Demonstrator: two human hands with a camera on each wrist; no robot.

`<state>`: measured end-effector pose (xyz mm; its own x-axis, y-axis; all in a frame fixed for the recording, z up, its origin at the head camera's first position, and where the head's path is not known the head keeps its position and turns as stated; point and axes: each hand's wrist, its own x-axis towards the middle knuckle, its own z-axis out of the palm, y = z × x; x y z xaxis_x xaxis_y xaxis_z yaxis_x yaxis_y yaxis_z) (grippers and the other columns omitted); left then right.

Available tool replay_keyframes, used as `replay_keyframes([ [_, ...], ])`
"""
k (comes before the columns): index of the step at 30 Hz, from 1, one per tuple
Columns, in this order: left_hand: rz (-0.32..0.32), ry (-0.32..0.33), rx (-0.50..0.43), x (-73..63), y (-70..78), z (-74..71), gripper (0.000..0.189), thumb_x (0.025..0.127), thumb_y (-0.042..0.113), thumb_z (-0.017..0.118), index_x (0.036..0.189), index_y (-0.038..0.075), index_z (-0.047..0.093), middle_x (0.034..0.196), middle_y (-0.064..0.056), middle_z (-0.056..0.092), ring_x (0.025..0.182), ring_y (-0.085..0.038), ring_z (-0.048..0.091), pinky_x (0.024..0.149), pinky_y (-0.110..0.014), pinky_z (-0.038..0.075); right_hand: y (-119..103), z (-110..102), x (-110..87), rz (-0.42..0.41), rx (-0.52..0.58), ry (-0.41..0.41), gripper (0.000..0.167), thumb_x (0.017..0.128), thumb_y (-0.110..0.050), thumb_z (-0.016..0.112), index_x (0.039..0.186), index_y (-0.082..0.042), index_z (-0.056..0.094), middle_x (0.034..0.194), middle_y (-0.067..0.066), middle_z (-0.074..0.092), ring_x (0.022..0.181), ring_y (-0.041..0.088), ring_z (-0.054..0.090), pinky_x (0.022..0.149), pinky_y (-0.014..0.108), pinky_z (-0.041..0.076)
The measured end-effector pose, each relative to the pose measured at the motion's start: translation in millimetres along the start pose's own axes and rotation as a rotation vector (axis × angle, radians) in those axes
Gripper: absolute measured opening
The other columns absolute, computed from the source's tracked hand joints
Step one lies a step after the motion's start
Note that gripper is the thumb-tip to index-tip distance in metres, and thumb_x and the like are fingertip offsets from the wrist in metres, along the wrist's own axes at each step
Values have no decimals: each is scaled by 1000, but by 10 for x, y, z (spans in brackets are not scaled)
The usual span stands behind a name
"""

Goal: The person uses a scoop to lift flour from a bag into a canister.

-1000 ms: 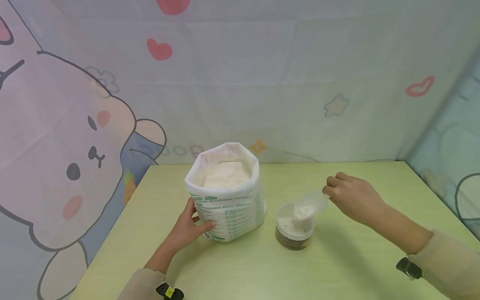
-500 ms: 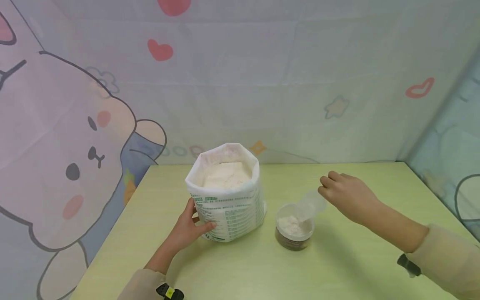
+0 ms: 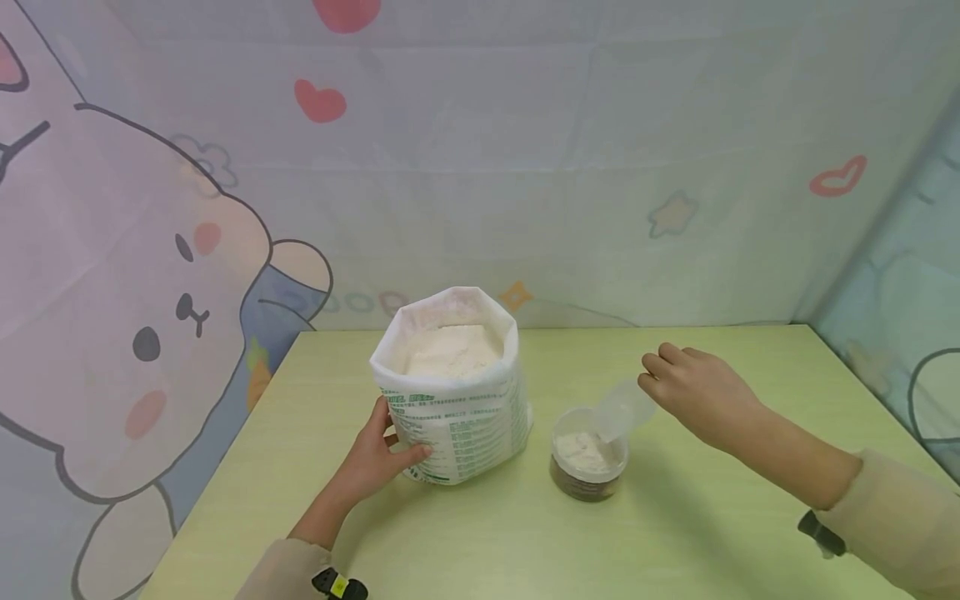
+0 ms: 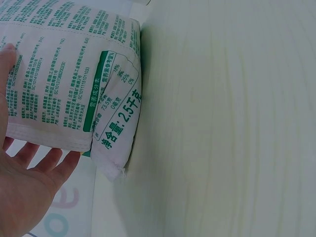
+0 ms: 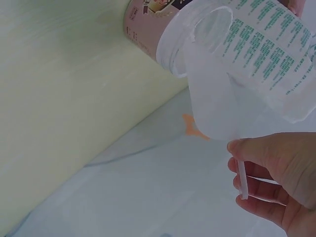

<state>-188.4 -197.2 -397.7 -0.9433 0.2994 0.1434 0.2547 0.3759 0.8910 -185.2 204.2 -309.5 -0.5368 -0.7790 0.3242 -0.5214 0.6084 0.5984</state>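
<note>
A white cloth bag [image 3: 483,437] of flour with green print stands on the table, its top folded down and white powder [image 3: 453,350] showing inside. My left hand [image 3: 375,454] holds its near left side, thumb on the printed front; in the left wrist view the fingers [image 4: 64,165] reach behind the bag's edge. My right hand [image 3: 697,396] pinches the thin handle of a translucent plastic scoop [image 5: 212,98]. Tipped steeply, the scoop has its lip at the mouth of a round jar [image 3: 587,483]. White powder lies in the jar.
The pale yellow-green table [image 3: 480,550] runs back to a cloth backdrop [image 3: 585,167] with cartoon prints. Bag and jar stand a short gap apart. Dark straps with small devices [image 3: 339,583] sit at both sleeves.
My right hand has shifted slightly left and tipped the scoop further, and the heap of powder in it has dropped into the jar. The left hand and bag have stayed put.
</note>
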Motion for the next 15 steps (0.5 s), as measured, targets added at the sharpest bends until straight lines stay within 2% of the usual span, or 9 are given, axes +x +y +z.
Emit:
replay_keyframes([
  [8,5,-1,-2,5,-35,-3,77,79,8,72,138,14,23,135,-9,38,125,-35,37,101,-55,37,6,20,-36,35,48,-22,31,57,10,80,77,-2,61,73,6,50,65,21,45,52,24,45],
  [15,7,10,9,83,-285,6,81,79,10,73,139,24,21,136,-3,37,127,-31,37,101,-52,38,51,70,-91,95,155,-47,27,62,1,80,83,-4,63,79,6,57,71,22,53,54,26,51],
])
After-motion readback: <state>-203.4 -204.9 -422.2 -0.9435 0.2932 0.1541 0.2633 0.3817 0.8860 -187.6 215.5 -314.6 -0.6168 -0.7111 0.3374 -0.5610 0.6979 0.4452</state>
